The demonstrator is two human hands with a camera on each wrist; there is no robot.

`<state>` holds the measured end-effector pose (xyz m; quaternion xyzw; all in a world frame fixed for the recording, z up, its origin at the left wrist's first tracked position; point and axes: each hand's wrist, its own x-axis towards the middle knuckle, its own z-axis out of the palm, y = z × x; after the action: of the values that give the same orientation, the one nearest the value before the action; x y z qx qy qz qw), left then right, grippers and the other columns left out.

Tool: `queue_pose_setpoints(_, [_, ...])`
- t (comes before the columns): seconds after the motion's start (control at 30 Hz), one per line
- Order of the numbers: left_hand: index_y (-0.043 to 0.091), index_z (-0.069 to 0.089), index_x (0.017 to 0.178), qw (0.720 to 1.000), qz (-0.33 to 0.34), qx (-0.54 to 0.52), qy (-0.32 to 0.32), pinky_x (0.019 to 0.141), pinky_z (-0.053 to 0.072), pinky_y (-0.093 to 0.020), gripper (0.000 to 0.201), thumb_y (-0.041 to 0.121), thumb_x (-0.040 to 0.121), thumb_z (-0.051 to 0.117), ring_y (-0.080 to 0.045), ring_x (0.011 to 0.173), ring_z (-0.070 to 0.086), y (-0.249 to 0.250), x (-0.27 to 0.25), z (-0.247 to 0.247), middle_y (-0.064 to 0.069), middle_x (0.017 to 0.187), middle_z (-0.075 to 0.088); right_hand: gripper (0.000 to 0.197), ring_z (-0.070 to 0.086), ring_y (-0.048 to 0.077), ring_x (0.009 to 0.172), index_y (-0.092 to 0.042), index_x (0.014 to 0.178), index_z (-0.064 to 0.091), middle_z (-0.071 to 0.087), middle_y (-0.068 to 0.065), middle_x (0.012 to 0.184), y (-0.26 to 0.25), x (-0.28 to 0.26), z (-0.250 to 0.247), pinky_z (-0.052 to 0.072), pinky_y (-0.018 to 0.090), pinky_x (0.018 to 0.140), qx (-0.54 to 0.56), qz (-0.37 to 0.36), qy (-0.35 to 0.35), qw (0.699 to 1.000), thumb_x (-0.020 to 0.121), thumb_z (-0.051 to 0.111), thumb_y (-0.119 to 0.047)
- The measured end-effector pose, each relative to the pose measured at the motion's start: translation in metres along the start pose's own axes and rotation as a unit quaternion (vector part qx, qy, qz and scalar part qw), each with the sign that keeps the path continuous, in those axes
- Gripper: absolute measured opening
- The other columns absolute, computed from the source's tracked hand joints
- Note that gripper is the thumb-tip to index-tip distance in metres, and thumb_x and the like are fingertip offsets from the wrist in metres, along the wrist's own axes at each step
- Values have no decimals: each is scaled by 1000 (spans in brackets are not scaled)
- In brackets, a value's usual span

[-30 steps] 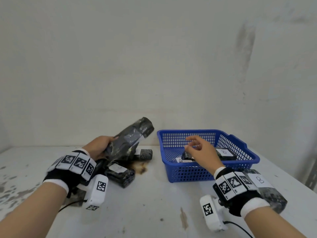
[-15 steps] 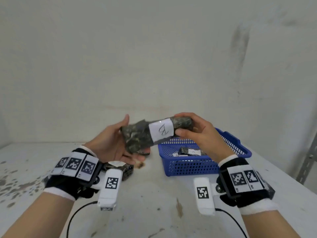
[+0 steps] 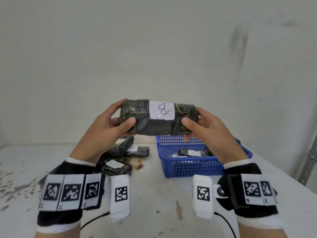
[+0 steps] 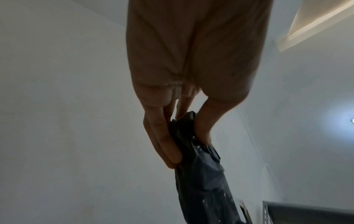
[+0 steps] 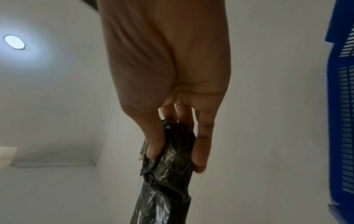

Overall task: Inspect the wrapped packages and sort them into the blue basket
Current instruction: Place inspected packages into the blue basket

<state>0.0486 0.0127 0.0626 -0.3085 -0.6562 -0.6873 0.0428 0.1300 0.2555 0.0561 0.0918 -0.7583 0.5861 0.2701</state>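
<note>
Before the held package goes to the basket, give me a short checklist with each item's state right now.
1. Package held at both ends by left hand and right hand: ok.
2. Label faces the head camera, reads B, upside down: ok.
3. Wrapping intact all round: cannot tell, back hidden.
4. Basket within reach, below the package: ok.
5. Room in basket beside the packages already inside: ok.
6. Whether B belongs in this basket: cannot tell.
</note>
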Motion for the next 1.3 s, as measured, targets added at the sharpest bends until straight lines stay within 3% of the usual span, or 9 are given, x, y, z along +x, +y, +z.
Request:
queue_pose_setpoints(0.1, [29, 48, 138, 1000, -2, 17, 6, 71, 59, -25, 51, 22, 89, 63, -25, 82, 74, 2, -1, 4, -7, 107, 72, 42, 69, 25, 60, -20, 125, 63, 76, 7, 94, -6, 0, 0, 52, 27, 45, 6, 22, -14, 1000, 85, 69, -32])
queue_pose_setpoints(0.17, [25, 49, 136, 1000, -3, 17, 3, 69, 60, -28, 48, 19, 90, 62, -24, 84, 73, 4, -1, 6, -9, 107, 71, 36, 63, 21, 53, -19, 123, 64, 74, 3, 89, -7, 0, -2, 45, 26, 42, -12, 17, -11, 1000, 88, 70, -27])
queue_pose_setpoints(0.3, [22, 50, 132, 1000, -11, 18, -1, 69, 61, -30, 47, 19, 88, 65, -23, 85, 73, 4, -2, 7, -9, 104, 72, 48, 57, 19, 54, -23, 120, 66, 73, -4, 81, -8, -1, -2, 44, 25, 45, -39, 10, -5, 999, 76, 74, -43])
queue_pose_setpoints(0.47, [23, 44, 134, 999, -20, 45, 20, 75, 61, -37, 56, 24, 84, 70, -20, 80, 74, 1, -1, 13, -6, 110, 69, 37, 52, 10, 47, -31, 122, 63, 67, -12, 72, -8, -1, 5, 43, 17, 45, -65, -14, 30, 997, 87, 74, -27])
queue_pose_setpoints(0.6, [24, 43, 126, 997, -7, 69, 34, 55, 54, -15, 47, 26, 86, 68, -8, 68, 72, 2, -1, 18, 3, 103, 67, 29, 50, 7, 47, -28, 113, 64, 65, -16, 68, -9, -1, 9, 41, 14, 44, -84, -12, 41, 996, 87, 75, -33])
queue_pose_setpoints(0.8, [26, 41, 120, 994, 8, 90, 54, 65, 60, -26, 45, 32, 85, 68, -12, 74, 72, 4, -4, 27, 7, 105, 65, 26, 54, -5, 49, -28, 101, 65, 64, -22, 64, -12, -2, 16, 39, 11, 53, -96, -18, 66, 993, 83, 75, -44])
queue_pose_setpoints(1.0, [24, 39, 117, 992, 13, 97, 82, 59, 58, -22, 55, 36, 77, 76, -10, 83, 69, 7, -7, 39, 10, 103, 61, 44, 69, 1, 87, -30, 105, 63, 73, -13, 97, -16, -3, 24, 57, 24, 78, -128, -22, 97, 987, 71, 80, -53])
queue_pose_setpoints(1.13, [24, 39, 115, 987, 26, 118, 109, 75, 60, -39, 62, 42, 72, 79, -11, 91, 67, 6, -9, 45, 15, 99, 59, 51, 69, 3, 89, -30, 103, 60, 72, -13, 97, -17, -5, 30, 57, 25, 78, -130, -20, 118, 984, 65, 84, -54])
queue_pose_setpoints(1.3, [25, 39, 117, 987, 14, 120, 101, 76, 59, -39, 49, 47, 83, 67, -12, 89, 67, 8, -10, 47, 11, 102, 62, 53, 68, 4, 92, -28, 107, 60, 71, -13, 100, -17, -5, 31, 57, 25, 79, -118, -4, 128, 985, 67, 82, -56])
